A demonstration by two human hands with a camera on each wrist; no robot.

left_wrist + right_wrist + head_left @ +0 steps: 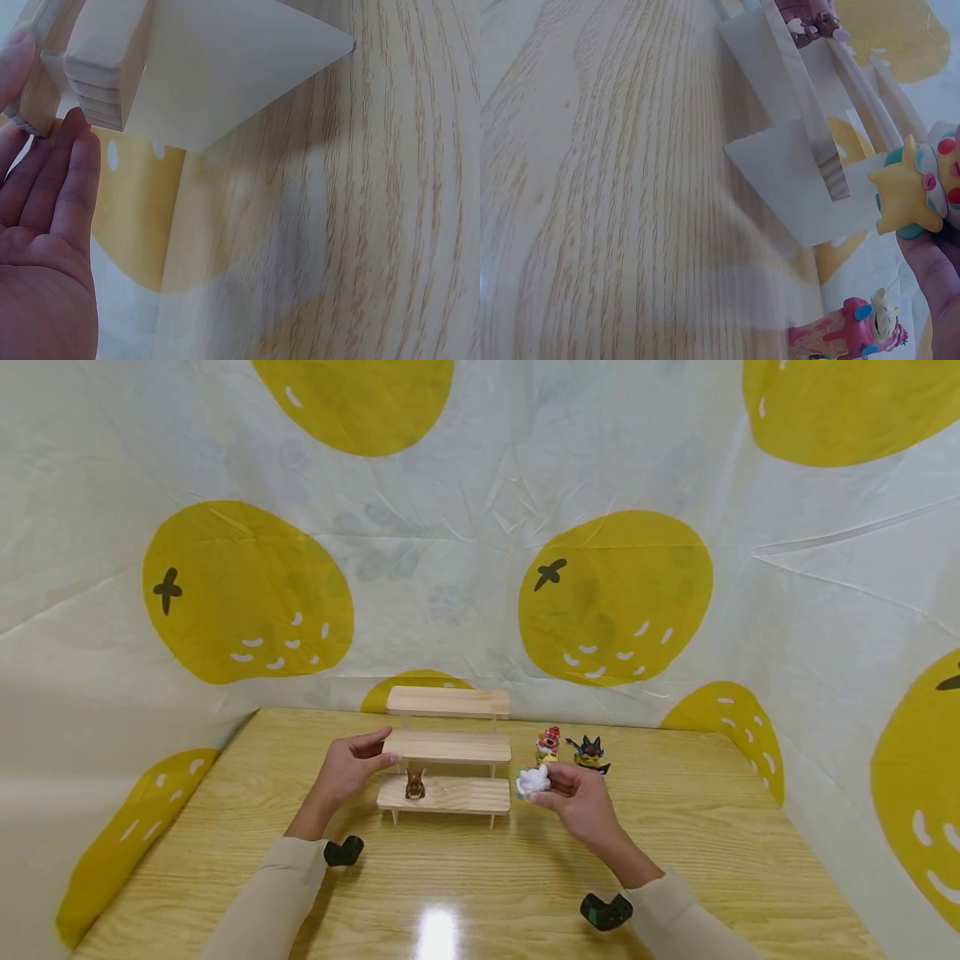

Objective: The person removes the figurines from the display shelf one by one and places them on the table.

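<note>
A three-tier wooden display stand stands on the table. At the left end of its middle shelf, my left hand holds the board between thumb and fingers. My right hand pinches a small toy figurine, white from above, just off the stand's right side. From the right wrist, that figurine shows a yellow star, teal parts and red spots. On the lowest shelf, toward its left, sits a brown figurine.
Behind my right hand stand a red and pink figurine and a dark one with pointed ears. A white cloth with yellow fruit prints hangs behind the wooden table.
</note>
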